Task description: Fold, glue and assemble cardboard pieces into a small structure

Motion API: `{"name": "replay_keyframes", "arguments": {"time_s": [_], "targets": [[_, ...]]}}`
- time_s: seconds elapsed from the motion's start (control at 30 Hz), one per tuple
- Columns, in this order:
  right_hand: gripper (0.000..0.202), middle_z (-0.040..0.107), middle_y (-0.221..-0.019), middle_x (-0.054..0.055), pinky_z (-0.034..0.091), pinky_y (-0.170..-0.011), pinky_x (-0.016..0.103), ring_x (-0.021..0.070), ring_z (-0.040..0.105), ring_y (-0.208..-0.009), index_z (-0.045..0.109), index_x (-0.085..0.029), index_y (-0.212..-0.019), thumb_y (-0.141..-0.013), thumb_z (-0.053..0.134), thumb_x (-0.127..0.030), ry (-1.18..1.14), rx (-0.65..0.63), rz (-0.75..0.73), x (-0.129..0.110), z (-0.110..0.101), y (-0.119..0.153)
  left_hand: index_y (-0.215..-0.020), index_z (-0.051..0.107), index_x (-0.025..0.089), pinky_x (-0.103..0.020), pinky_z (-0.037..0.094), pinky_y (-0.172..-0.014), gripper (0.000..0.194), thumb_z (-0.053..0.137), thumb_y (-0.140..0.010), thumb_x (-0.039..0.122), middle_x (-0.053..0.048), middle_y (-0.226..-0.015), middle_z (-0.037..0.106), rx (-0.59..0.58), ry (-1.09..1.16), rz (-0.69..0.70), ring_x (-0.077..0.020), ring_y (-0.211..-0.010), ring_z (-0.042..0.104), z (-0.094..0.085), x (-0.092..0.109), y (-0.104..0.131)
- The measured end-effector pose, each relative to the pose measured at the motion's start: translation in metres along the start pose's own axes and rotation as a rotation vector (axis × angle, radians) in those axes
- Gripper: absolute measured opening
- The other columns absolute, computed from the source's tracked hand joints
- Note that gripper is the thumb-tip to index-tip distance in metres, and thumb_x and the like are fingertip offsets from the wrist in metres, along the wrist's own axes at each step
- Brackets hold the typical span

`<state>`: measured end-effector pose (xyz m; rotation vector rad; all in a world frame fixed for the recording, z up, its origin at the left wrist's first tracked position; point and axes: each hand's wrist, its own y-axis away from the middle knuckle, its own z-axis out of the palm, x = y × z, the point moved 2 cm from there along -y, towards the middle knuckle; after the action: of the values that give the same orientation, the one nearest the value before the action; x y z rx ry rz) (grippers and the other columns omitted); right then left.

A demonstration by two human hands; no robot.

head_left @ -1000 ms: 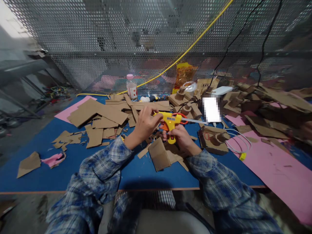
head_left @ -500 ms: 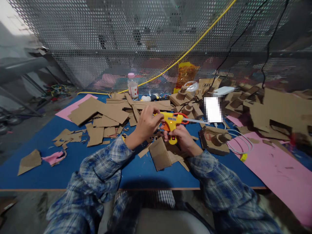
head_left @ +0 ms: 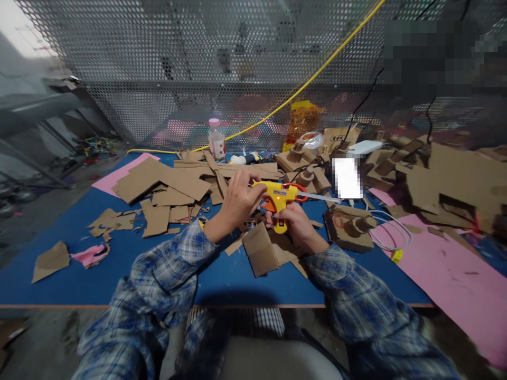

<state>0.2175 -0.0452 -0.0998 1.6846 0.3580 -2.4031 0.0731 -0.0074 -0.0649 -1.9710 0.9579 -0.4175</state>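
Yellow glue gun (head_left: 279, 197) wrapped in closed right grip (head_left: 300, 222); left grip (head_left: 239, 198) curled at its front, hold unclear.

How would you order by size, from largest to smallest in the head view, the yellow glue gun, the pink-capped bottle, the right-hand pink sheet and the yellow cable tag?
1. Right-hand pink sheet
2. Yellow glue gun, partly hidden
3. Pink-capped bottle
4. Yellow cable tag

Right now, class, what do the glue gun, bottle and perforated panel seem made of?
Glue gun: probably smooth plastic; evenly yellow, moulded-looking.
Bottle: likely clear plastic, possibly glass; see-through above its label.
Perforated panel: apparently grey metal, with regular rows of holes.
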Motion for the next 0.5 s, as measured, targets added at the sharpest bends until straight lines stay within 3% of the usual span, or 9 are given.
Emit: {"name": "replay_keyframes", "arguments": {"time_s": [0.33,0.5], "targets": [[0.019,0.062,-0.055,0.0,0.045,-0.052,0.025,0.0133,0.056,-0.05,0.059,-0.015,-0.076,-0.057,0.054,-0.015,-0.012,-0.002,0.017,-0.0026,0.002,0.0012,-0.082,0.06,0.015,-0.03,0.04,-0.071,0.013,0.051,-0.089,0.023,-0.007,-0.089,0.053,0.014,-0.036,-0.003,-0.0174,-0.081,0.045,0.0012,0.0026,0.003],[0.019,0.063,-0.057,0.0,0.045,-0.053,0.026,0.0134,0.056,-0.052,0.059,-0.015,-0.076,-0.058,0.053,-0.015,-0.014,0.012,-0.006,0.0003,-0.0006,0.0005,-0.085,0.061,0.016,-0.031,0.039,-0.071,0.016,0.052,-0.09,0.029,-0.007,-0.093,0.055,0.024,-0.071,0.056,-0.0185,-0.084,0.046,-0.0013,0.0026,0.0006]]}}
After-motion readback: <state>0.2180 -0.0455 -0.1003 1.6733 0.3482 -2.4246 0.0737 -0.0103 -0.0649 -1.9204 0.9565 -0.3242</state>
